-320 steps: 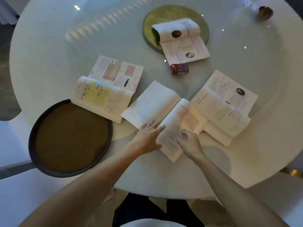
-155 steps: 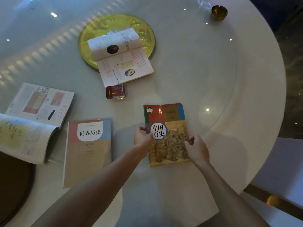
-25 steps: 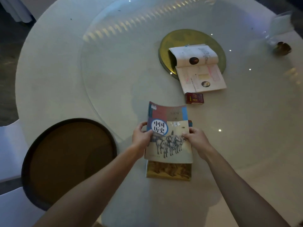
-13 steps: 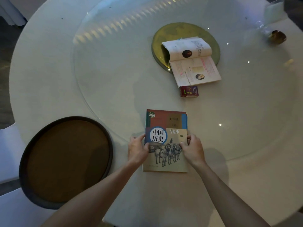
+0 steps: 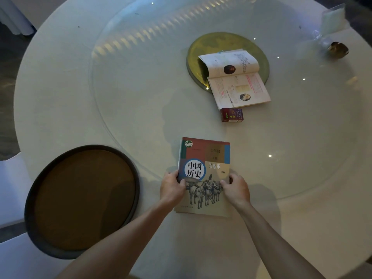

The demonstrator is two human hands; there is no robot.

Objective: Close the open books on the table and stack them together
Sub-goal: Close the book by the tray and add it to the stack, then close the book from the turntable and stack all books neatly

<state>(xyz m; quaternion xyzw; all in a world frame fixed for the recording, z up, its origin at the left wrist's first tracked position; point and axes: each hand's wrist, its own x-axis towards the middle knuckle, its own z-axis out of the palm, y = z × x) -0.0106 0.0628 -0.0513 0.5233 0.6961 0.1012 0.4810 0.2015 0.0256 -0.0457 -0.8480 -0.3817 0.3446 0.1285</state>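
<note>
A stack of closed books (image 5: 205,158) lies on the white round table (image 5: 60,97) in front of me; its top cover shows horses and a blue-ringed white circle with Chinese characters. My left hand (image 5: 172,186) grips the stack's left edge and my right hand (image 5: 235,188) grips its right edge, thumbs on the cover. Further back, one open book (image 5: 237,81) lies partly on a gold disc (image 5: 203,45), pages up.
A small red box (image 5: 231,115) sits just in front of the open book. A dark round tray (image 5: 80,198) lies at the left near the table's edge. A small brass bowl (image 5: 339,49) and a clear stand are at the far right.
The top book has come down flush onto the stack, covering the book below. Both hands have slid a little toward me along the stack's sides.
</note>
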